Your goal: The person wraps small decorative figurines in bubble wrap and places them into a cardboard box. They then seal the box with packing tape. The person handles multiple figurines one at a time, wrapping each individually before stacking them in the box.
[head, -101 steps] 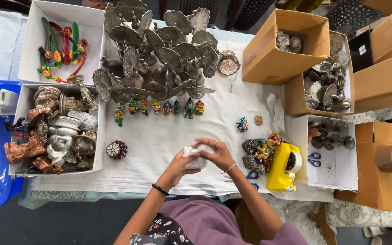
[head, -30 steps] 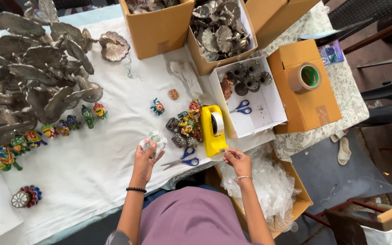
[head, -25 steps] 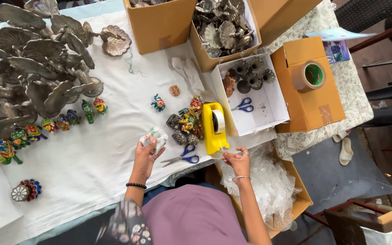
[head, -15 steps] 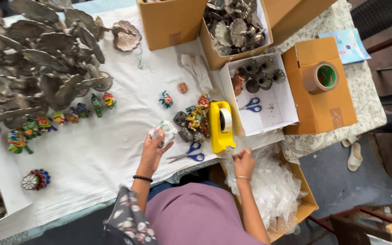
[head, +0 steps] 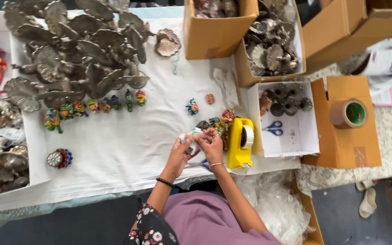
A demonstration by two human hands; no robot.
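Both hands meet on one small white wrapped bundle [head: 190, 137] just above the table's near edge: left hand [head: 179, 153] cups it from below-left, fingers closed round it; right hand [head: 212, 146] pinches its right end from above. Bundle's long axis runs roughly left-right between the palms, so neither hand is nearer; both are touching it. Just right of the right hand sits the yellow tape dispenser [head: 241, 142], with the heap of small painted figures [head: 218, 121] between it and the bundle, and blue-handled scissors [head: 200, 164] lie partly hidden under the wrists.
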